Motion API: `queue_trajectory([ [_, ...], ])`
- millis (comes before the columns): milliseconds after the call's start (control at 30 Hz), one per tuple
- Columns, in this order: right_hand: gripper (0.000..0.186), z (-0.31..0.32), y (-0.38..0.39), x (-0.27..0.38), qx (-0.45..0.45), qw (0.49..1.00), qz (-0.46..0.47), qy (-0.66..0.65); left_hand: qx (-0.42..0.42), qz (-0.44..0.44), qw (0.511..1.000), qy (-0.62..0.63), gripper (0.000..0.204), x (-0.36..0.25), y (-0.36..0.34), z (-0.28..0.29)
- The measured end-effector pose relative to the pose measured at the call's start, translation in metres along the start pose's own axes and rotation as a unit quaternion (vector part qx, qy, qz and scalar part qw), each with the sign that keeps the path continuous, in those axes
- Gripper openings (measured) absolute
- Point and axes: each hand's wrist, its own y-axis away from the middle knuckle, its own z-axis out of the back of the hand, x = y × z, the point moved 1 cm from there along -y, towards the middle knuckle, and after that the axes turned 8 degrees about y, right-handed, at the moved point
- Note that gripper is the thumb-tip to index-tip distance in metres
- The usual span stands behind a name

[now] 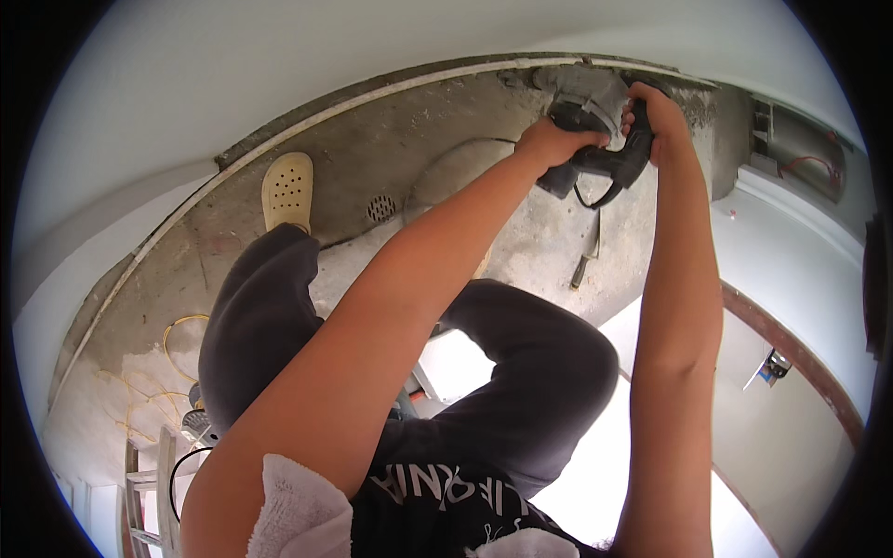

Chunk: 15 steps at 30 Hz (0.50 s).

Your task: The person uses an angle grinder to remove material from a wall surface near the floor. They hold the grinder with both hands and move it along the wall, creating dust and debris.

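Observation:
A black and grey corded power tool (593, 90) sits low at the foot of the wall, far and right of the middle. Its head is grey metal, its body and looped handle black; the working tip is hidden. My left hand (555, 146) wraps round the black body, with the thumb stretched across it. Round the rear handle, my right hand (659, 110) is closed, fingers curled. A black cord (600, 197) hangs in a loop beneath the handle. Closer to me, a slim hand tool (580, 270) with a dark handle and thin blade lies on the concrete.
A pale strip (372, 95) runs along the wall's base. My cream clog (287, 191) stands beside a round floor drain (380, 208). Yellow cord (153, 405) and a ladder (149, 493) are at lower left. A recessed opening (809, 158) with red wires is at right.

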Motion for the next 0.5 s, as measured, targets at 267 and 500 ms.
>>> queue_trajectory([
  [267, 0.014, 0.005, -0.015, -0.017, 0.010, 1.000, 0.010, -0.019, -0.018, -0.050, 0.998, -0.040, 0.058, 0.018, -0.012, -0.003],
  [500, 0.014, -0.006, -0.016, -0.001, 0.031, 0.995, 0.086, 0.028, 0.007, -0.044, 0.997, 0.067, 0.076, 0.007, -0.009, -0.004],
])
